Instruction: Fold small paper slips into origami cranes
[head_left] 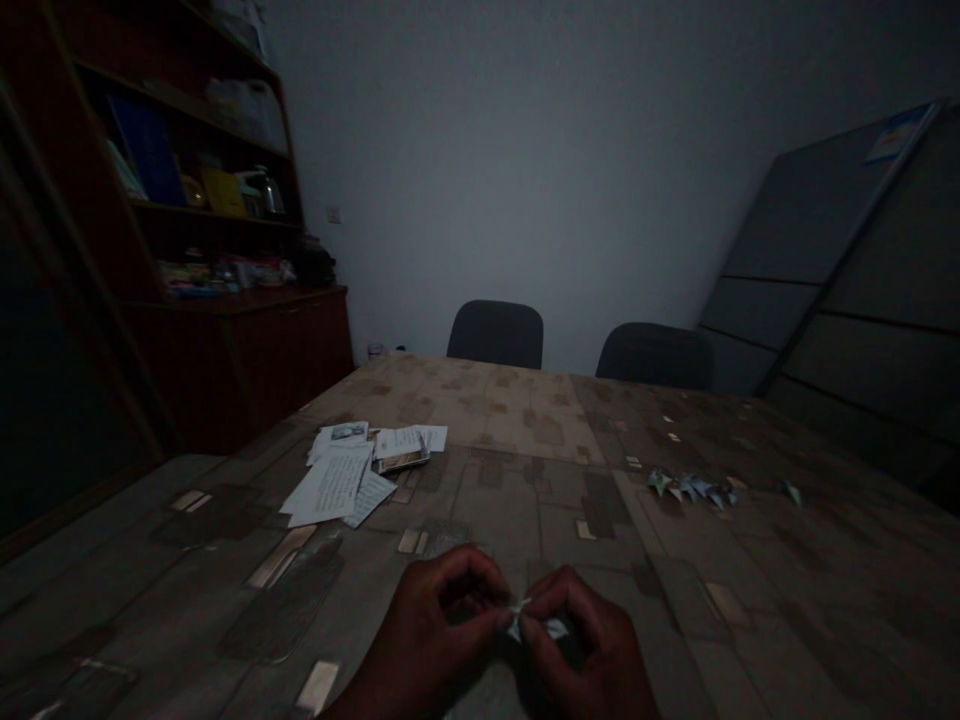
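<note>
A small folded piece of pale paper is between my two hands, low in the middle of the head view. My left hand pinches its left side between thumb and index finger. On the other side, the thumb and fingers of my right hand press together on the paper. The fingertips of both hands nearly meet, and they hide part of its shape. Several small folded paper pieces sit in a row at the right, with one more apart from them.
Printed paper sheets lie in a loose pile at the left of the patterned table. Two dark chairs stand behind the far edge. A wooden shelf unit is at the left, a grey panelled cabinet at the right.
</note>
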